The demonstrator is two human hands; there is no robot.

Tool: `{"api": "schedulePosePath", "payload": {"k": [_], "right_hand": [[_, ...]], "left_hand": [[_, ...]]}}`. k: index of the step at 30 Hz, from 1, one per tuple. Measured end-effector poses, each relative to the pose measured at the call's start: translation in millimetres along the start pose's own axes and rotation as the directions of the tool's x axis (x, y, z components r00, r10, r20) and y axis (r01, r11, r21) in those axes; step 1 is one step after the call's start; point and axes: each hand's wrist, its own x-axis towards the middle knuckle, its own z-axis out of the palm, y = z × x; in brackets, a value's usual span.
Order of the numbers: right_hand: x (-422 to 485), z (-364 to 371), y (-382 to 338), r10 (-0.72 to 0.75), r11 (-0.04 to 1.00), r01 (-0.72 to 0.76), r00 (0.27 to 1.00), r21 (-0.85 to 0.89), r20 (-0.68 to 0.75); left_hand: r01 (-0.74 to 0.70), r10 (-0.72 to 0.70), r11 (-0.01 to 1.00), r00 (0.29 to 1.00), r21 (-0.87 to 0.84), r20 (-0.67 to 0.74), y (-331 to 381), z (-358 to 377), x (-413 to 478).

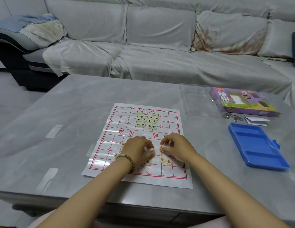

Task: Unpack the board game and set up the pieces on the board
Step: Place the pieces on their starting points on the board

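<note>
A glossy, creased xiangqi board sheet (pixel 160 175) with a red grid lies on the grey marble-look table (pixel 69 112). Round cream black-lettered pieces (pixel 147 120) huddle on its far half and red-lettered pieces (pixel 168 162) lie scattered on its near half. There the left hand (pixel 136 148) pinches a cream disc (pixel 151 149) in a narrow grip, and the right hand (pixel 178 148) pinches a red-lettered disc (pixel 161 147). Right of the board lie a compartmented blue plastic tray (pixel 257 145) and a purple cardboard box (pixel 242 102).

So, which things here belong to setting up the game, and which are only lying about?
For the job: board, black-lettered pieces, red-lettered pieces, left hand, right hand.
Lying about: purple game box, clear plastic tray, blue case, metal rings, folded paper, sofa.
</note>
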Motion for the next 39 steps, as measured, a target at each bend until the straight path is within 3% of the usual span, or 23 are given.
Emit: {"api": "schedulePosePath", "payload": {"k": [11, 28, 32, 35, 39], "right_hand": [[1.4, -2.4, -0.1, 0.004, 1.000, -0.004, 1.000, 0.010, 0.027], [-9.6, -11.9, -2.5, -0.003, 1.000, 0.003, 1.000, 0.022, -0.010], [-34.5, -23.8, 0.0, -0.025, 0.998, 0.020, 0.996, 0.054, 0.081], [-50.0, -15.4, 3.5, -0.036, 0.999, 0.037, 0.992, -0.002, 0.123], [-58.5, -7.6, 5.8, -0.050, 0.997, 0.054, 0.996, -0.057, 0.070]], "left_hand": [[-0.050, 0.056, 0.996, 0.996, -0.077, 0.071, -5.8, -6.7, -3.7], [-0.102, 0.106, 0.994, 0.990, -0.041, 0.095, -3.8, -10.0, -7.9], [-0.158, 0.158, 0.987, 0.982, -0.004, 0.102, 1.4, -3.4, -10.9], [-0.172, 0.173, 0.985, 0.980, -0.023, 0.096, 7.7, -0.8, -10.1], [-0.175, 0.180, 0.983, 0.974, -0.048, 0.139, 13.3, -2.3, -9.3]]}}
